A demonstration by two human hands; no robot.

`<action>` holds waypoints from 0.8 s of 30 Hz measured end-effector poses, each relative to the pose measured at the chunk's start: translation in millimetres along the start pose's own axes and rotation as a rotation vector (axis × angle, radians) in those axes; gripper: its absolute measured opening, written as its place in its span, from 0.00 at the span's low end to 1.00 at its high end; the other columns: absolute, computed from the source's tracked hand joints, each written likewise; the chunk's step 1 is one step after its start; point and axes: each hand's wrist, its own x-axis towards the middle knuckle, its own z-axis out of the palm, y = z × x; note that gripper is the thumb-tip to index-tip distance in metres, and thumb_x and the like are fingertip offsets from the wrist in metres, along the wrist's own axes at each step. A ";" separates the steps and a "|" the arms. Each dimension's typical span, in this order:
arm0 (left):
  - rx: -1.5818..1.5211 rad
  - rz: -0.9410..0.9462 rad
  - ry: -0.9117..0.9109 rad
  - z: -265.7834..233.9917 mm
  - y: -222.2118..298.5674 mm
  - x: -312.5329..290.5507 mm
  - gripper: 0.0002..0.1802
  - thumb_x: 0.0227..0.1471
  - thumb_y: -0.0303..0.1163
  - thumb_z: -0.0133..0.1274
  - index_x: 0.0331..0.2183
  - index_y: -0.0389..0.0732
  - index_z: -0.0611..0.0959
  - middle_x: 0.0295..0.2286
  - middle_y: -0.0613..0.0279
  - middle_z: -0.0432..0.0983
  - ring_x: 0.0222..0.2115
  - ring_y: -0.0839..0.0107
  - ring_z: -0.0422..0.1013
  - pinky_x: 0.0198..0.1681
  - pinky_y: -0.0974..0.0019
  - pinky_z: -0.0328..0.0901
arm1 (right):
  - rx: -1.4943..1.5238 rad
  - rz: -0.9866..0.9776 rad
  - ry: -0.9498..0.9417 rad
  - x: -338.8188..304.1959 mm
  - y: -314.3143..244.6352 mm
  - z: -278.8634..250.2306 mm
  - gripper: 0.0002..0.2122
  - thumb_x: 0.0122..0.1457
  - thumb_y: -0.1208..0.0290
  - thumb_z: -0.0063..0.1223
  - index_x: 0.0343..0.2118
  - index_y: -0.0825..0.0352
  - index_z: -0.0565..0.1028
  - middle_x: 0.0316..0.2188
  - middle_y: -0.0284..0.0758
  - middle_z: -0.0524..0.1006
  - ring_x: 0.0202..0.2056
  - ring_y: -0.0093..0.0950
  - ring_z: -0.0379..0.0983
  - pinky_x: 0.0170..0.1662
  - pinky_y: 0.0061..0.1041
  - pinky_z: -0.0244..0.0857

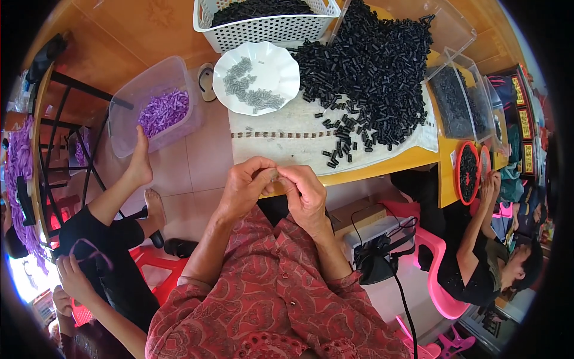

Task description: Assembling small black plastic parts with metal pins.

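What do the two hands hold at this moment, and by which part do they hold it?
The left hand and the right hand meet and pinch one small grey piece between their fingertips. It is too small to tell which part they grip.

At the centre of the frame, the left hand [244, 186] and right hand [304, 190] pinch a small grey piece [274, 174] together. Above them lies a heap of black tubes [371, 66], beside a white dish [256, 78].

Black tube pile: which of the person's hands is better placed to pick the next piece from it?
Probably the right hand. The black tube pile spreads up and to the right of it, with stray pieces close by. The left hand sits nearer the white dish of grey parts. Both pinch a small piece.
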 end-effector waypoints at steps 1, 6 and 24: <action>0.001 -0.001 -0.003 1.2 1.5 0.5 0.07 0.55 0.27 0.51 0.35 0.33 0.79 0.24 0.68 0.75 0.21 0.84 0.67 0.24 0.79 0.64 | -0.001 0.001 0.002 -0.4 -0.2 -1.7 0.11 0.52 0.87 0.52 0.39 0.70 0.75 0.30 0.40 0.75 0.29 0.31 0.75 0.31 0.23 0.68; -0.029 -0.097 -0.125 10.0 9.2 10.0 0.08 0.56 0.28 0.51 0.33 0.33 0.80 0.20 0.67 0.74 0.18 0.83 0.68 0.21 0.78 0.63 | 0.057 0.092 0.033 -3.3 2.1 -14.4 0.09 0.53 0.86 0.52 0.38 0.70 0.75 0.30 0.38 0.75 0.30 0.27 0.75 0.33 0.21 0.68; 0.721 0.634 0.021 64.9 5.1 50.7 0.07 0.46 0.22 0.55 0.33 0.36 0.81 0.26 0.57 0.73 0.23 0.63 0.72 0.26 0.65 0.67 | 0.084 0.405 0.373 -17.5 22.9 -41.6 0.03 0.60 0.78 0.49 0.34 0.70 0.70 0.28 0.35 0.76 0.24 0.20 0.73 0.28 0.18 0.66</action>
